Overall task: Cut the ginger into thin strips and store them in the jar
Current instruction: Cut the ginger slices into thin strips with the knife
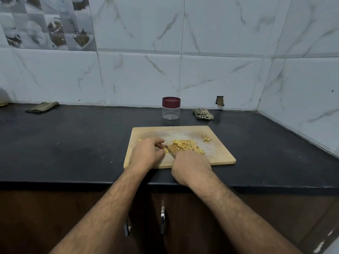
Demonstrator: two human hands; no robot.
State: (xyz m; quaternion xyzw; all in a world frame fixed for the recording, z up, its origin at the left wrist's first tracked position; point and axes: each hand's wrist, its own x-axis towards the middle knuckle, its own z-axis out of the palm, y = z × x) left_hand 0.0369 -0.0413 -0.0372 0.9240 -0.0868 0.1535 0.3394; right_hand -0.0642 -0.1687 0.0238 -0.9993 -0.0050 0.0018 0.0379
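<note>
A wooden cutting board [220, 156] lies on the black counter. On its middle sits a heap of thin yellow ginger strips [187, 144]. My left hand [146, 154] pins a small piece of ginger [166, 150] to the board with curled fingers. My right hand [190, 166] grips a knife handle, which the hand hides. The knife blade [171, 149] pokes out between the hands, right beside the held ginger piece. A clear plastic jar [171, 109] with a maroon lid on stands empty behind the board.
A small heap of ginger peel [206, 138] lies on the board's far right part. A crumpled checked cloth [203, 113] sits right of the jar, a folded cloth [42, 106] far left by the wall. The tiled wall meets the counter at the right corner.
</note>
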